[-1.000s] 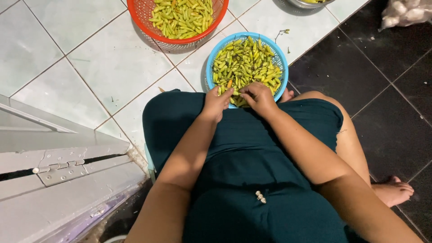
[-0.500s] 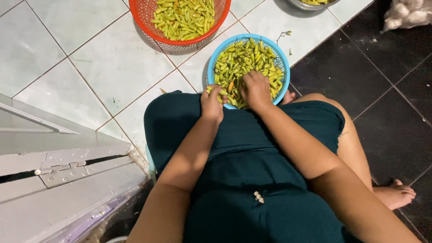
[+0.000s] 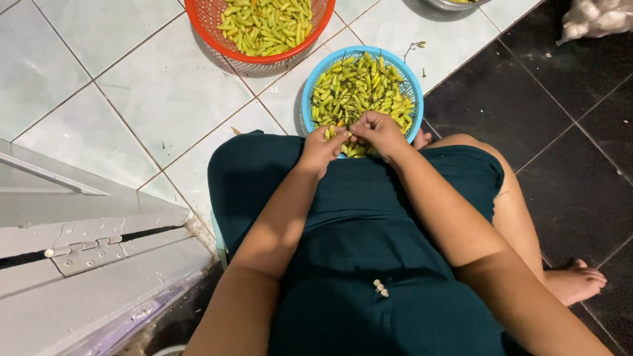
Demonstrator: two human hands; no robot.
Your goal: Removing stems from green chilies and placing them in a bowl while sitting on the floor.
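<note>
Both hands at the blue basket of green chilies, person seated on tiled floor.

Floor w/ pale tiles left, dark tiles right; grey metal door lower left. Red basket of chilies sits beyond blue basket, near but apart. Left hand & right hand meet at blue basket's near edge, fingers pinched shut on one chili betw. them.

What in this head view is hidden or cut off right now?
- Whatever the left hand and right hand pinch: covered by fingers, head view.
- Red basket: far rim cut by the top edge.
- Metal bowl: mostly out of frame.
- White bag: cut by the corner.
</note>
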